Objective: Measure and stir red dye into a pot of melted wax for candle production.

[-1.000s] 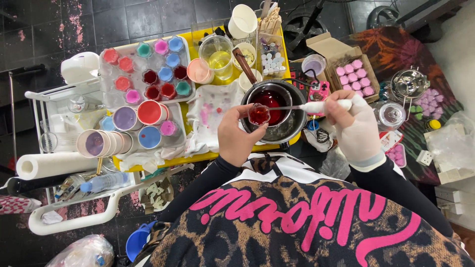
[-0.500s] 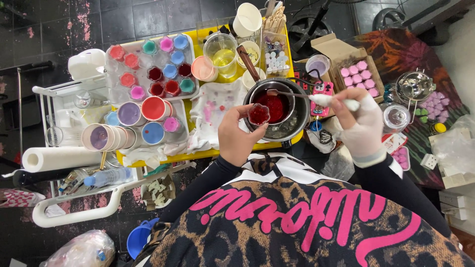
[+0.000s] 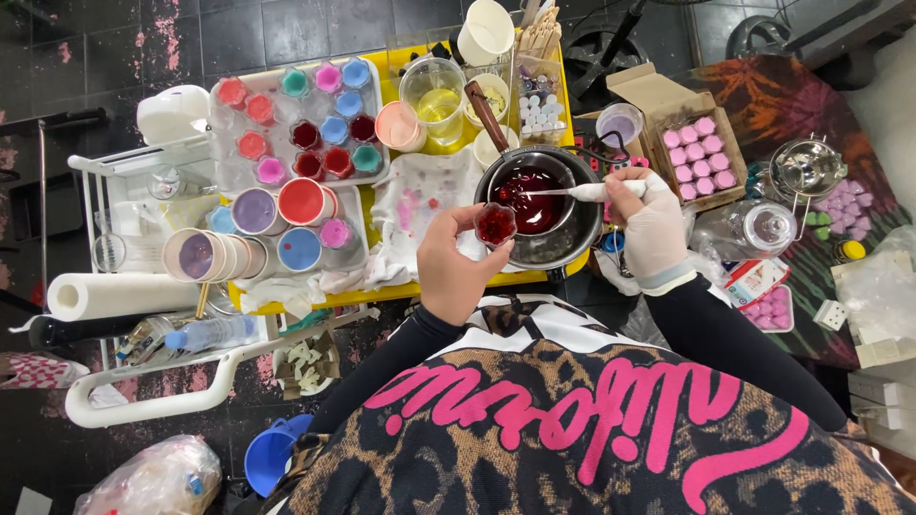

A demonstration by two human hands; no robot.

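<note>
Dark red liquid fills the round metal pot [image 3: 539, 205]. Our left hand [image 3: 458, 272] pinches a small clear cup [image 3: 495, 225] of it at the pot's seven o'clock rim. Our gloved right hand [image 3: 651, 224], at three o'clock, clamps a white stirrer [image 3: 572, 191].

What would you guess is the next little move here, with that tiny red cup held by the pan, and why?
Probably bring the white tool from the pan over to the small cup. The left hand holds the cup, filled with red liquid, at the pan's rim, while the gloved right hand has the tool's tip over the dark red liquid in the pan, beside the cup.
</note>
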